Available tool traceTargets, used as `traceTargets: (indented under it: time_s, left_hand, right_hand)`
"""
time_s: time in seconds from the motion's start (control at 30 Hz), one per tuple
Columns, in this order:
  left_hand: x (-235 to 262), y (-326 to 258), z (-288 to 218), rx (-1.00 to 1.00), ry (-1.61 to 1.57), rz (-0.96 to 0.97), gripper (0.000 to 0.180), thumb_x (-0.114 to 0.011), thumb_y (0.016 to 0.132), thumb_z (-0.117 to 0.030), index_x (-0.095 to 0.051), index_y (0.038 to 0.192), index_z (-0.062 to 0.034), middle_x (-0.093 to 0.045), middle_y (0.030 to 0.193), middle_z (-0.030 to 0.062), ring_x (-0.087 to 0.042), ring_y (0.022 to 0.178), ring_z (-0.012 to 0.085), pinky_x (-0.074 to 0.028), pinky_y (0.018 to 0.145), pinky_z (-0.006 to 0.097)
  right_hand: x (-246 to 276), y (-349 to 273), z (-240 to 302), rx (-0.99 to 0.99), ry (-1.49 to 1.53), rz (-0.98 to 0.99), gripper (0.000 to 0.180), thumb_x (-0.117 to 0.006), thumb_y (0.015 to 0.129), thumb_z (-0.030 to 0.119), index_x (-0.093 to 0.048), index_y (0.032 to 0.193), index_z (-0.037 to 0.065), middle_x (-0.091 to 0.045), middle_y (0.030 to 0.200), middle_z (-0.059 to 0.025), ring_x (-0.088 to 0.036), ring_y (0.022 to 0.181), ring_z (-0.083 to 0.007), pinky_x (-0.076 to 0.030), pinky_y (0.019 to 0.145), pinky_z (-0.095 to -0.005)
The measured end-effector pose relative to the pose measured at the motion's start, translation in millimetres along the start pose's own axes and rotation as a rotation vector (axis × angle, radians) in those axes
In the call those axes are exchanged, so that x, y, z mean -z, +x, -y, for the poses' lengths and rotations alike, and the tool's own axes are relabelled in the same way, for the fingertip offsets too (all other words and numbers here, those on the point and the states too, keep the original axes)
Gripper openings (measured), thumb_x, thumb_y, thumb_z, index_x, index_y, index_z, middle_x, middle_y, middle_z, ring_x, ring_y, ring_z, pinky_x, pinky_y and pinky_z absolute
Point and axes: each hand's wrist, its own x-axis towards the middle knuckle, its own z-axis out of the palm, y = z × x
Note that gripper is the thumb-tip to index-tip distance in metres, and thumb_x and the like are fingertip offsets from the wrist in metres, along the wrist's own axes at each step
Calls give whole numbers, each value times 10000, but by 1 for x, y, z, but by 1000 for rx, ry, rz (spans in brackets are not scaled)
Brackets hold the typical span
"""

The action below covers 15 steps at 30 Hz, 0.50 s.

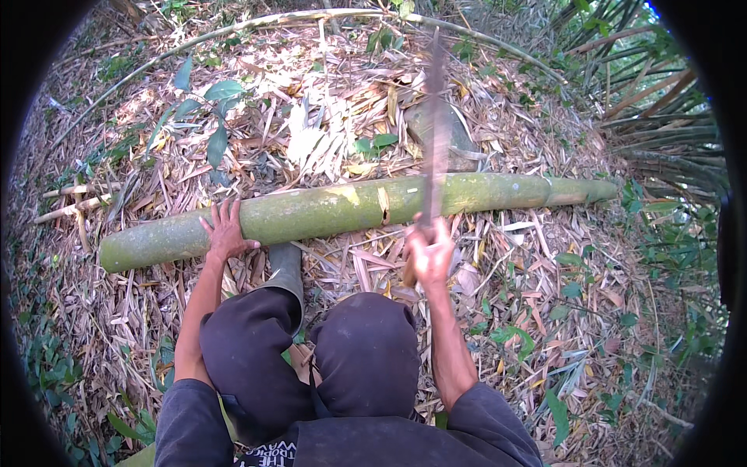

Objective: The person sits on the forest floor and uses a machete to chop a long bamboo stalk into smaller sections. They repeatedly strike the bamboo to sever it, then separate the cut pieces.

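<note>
A thick green bamboo culm [303,215] lies crosswise in front of me, its far right end thinner than its left. My left hand [225,230] rests open on the culm's left part, fingers spread. My right hand [430,253] is closed around the handle of a machete [435,117]. The long blade points away from me, crosses over the culm and looks blurred. Just left of the blade, the culm has a small brown cut [383,202] in its upper side. Whether the blade touches the culm, I cannot tell.
Dry bamboo leaves [350,101] cover the ground. A grey rock [447,132] sits beyond the culm, and a thin curved stem [257,22] arches behind it. Green stalks [661,132] crowd the right. My knees [366,354] and a boot [286,268] are close to the culm's near side.
</note>
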Motion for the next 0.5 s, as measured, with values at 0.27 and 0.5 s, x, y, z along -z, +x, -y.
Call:
traceTargets:
  time_s: [0.27,0.5]
  left_hand:
    - [-4,4,-11,-40,-11,10,1278,-877,519,-487,-133,1511,-181,-174,1548,113,-57,1436,419,-37,1064,733]
    - [-11,-6,11,-8,-7,-17,1267,-879,512,-476,-147,1508,-198,-187,1543,120,-76,1429,431,-46,1056,741]
  right_hand:
    - [10,10,-96,238,-58,-380,102,-592,861,71,-579,787,1,-585,630,-57,-568,551,-170,-465,533,-323]
    - [1,-18,-112,-499,-68,202,90,-580,814,65,-589,824,-24,-579,565,-57,-554,449,-125,-444,400,-278]
